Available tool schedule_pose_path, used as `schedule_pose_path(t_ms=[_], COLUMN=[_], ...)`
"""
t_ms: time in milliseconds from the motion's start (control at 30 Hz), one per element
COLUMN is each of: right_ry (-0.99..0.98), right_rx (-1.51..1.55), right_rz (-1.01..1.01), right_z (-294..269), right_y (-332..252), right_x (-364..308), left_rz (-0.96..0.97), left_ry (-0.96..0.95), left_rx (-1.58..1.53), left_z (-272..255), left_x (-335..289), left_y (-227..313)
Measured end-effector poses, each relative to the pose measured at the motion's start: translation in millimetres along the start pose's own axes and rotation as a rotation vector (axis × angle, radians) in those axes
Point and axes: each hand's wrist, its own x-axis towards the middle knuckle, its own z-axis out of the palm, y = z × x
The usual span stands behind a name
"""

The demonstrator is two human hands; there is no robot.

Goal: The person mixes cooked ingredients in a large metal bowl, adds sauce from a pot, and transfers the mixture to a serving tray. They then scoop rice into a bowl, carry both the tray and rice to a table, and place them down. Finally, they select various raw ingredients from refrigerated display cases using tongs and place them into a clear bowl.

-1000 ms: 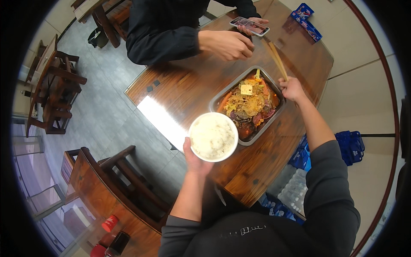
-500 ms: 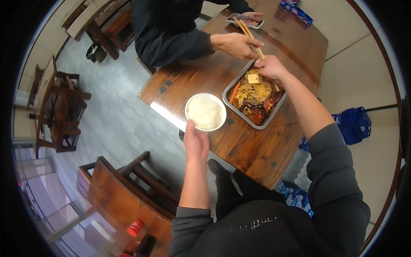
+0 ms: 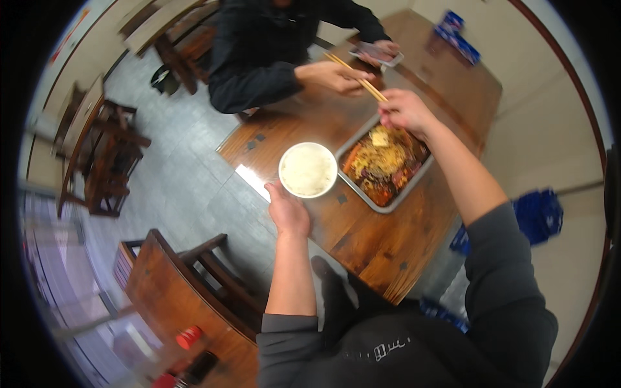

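Note:
A white bowl of rice (image 3: 308, 169) is at the near left edge of the wooden table (image 3: 352, 234). My left hand (image 3: 289, 212) is just below its near side, thumb stretched out off the rim; the other fingers are mostly hidden. Over the far corner of a metal tray (image 3: 387, 209) of saucy food with a yellow square block (image 3: 380, 137) on top, my right hand (image 3: 407, 111) is closed on one end of a pair of chopsticks (image 3: 362, 80). Another person's hand (image 3: 333, 76) grips the same chopsticks farther along.
Across the table, that person in a dark jacket (image 3: 252, 64) has a phone (image 3: 380, 54) in the other hand. A blue package (image 3: 458, 37) lies at the far end. Behind me to the left is a second table (image 3: 162, 291) with a red container (image 3: 189, 337). Wooden chairs (image 3: 110, 155) stand at left.
The chopsticks have tilted from steep to flatter, pointing left. My left thumb has come off the bowl's rim, and that hand is slightly farther left. The other person's phone has been raised.

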Motion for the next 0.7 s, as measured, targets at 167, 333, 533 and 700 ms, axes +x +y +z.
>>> schedule_pose_path(t_ms=[167, 333, 533, 700], right_ry=[0.309, 0.178, -0.723, -1.262], right_rx=[0.048, -0.507, 0.01, 0.077], right_rz=[-0.098, -0.693, -1.01, -1.442], right_z=[12.7, 95.2, 345.6, 513.6], right_y=[-13.9, -91.6, -248.7, -327.4], right_x=[-85.7, -185.1, -398.6, -585.7], left_rz=[0.19, 0.093, 0.217, 0.274], left_ry=[0.05, 0.109, 0.365, 0.576], left_rx=[0.097, 0.347, 0.163, -0.006], left_z=[-78.7, -192.0, -355.4, -503.3], left_x=[-93.8, -320.6, -592.0, -784.6], left_y=[34.8, 96.4, 93.6, 54.1])
